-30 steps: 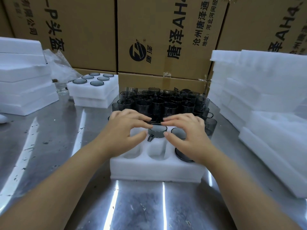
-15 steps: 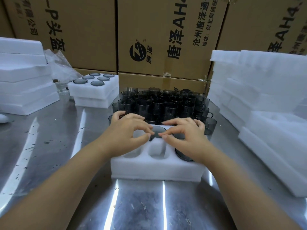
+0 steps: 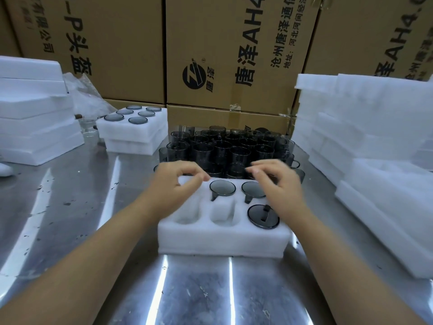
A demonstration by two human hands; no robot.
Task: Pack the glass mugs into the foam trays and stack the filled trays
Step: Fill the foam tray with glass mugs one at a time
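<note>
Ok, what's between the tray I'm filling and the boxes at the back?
The head view shows a crowd of loose dark mugs standing on the table between the tray and the boxes.

All print runs sideways. The middle carton (image 3: pixel 234 43), top centre, carries a round black logo, large "唐泽AH4", and smaller "沧州唐泽通信" and "地址:河北河间". The left carton (image 3: pixel 112 31), upper left, reads "P头盔" and "限公司". The right carton (image 3: pixel 365 31), upper right, shows "泽AH4".

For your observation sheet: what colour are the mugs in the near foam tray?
Smoky dark grey mugs, seen in the head view.
</note>
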